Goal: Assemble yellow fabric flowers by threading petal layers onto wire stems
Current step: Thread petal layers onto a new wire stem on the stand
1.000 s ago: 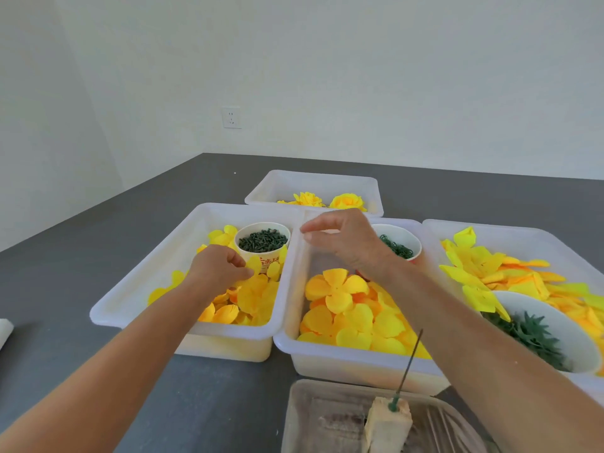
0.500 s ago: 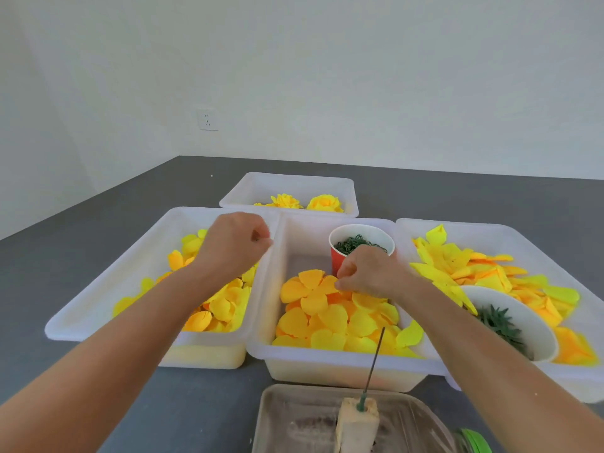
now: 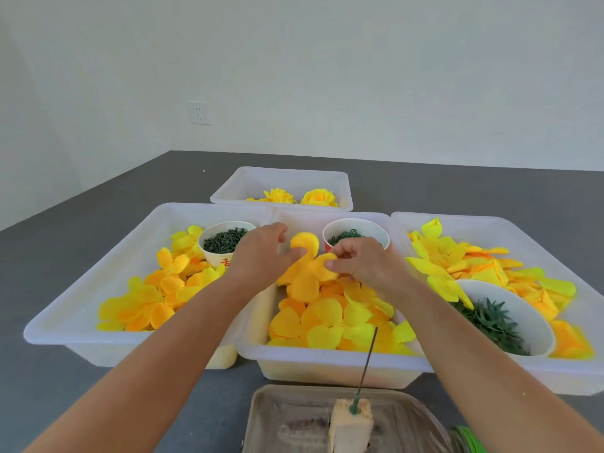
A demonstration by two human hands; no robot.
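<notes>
I hold one yellow petal layer up over the far end of the middle tray, and both my hands meet on it. My left hand comes in from the left side of that tray; its thumb and fingertips pinch the left edge of the layer, and the upper fingers curl loosely above it. My right hand comes in from the right side; its thumb and forefinger pinch the right lobe, and the other fingers are curled under. The layer hangs between the two grips, with one round lobe standing up and another drooping toward the loose petals heaped in the middle tray below.

Behind my right hand, in the far right corner of the middle tray, stands a red cup of small dark green pieces. Just left of the middle tray sits the left tray, touching it, with more yellow petals and a white cup of dark green bits. Just right of the middle tray is the right tray, with paler petals and a white bowl of green leaf parts. Beyond the middle tray, a far tray holds two finished flowers.

In front of the middle tray, nearest me, a wire stem stands tilted in a pale foam block, inside a clear shallow dish. All of it rests on a dark grey table.
</notes>
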